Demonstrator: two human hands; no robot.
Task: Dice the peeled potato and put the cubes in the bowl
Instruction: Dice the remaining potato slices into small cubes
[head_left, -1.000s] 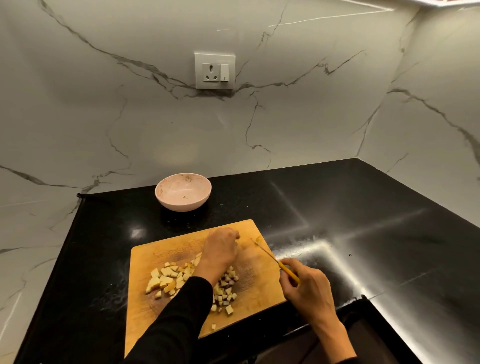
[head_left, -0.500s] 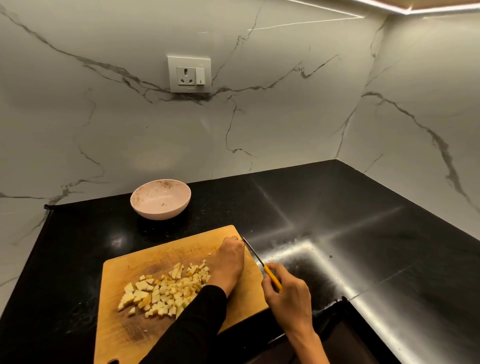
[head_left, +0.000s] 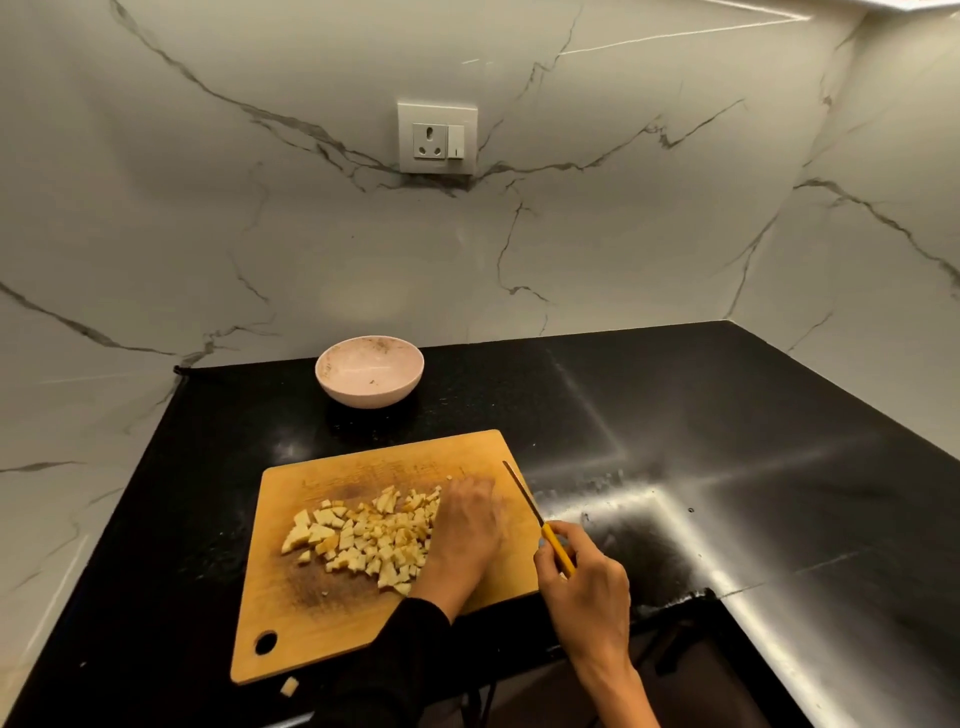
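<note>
"Potato cubes (head_left: 369, 540) lie in 1 loose heap on the wooden cutting board (head_left: 311, 618), toward its middle. Do you see the hands?"

"Both. The left hand (head_left: 465, 525) rests on the board, against the right edge of the heap, its back turned up. Its fingers seem to lie flat and relaxed along the cubes, holding nothing that I can make out."

"And the right hand (head_left: 584, 582)?"

"Its fingers are curled around the yellow handle of a knife (head_left: 540, 522). The thin blade points away from the person, over the board's right edge."

"Where is the bowl (head_left: 370, 370)?"

"Beyond the board on the black countertop (head_left: 727, 415), near the marble wall (head_left: 208, 208), well apart from the cubes. It looks bare inside apart from a few specks."

"Anything stray?"

"1 cube (head_left: 289, 686) sits off the board, just beside its near edge. A wall socket (head_left: 437, 137) hangs above the bowl."
</note>
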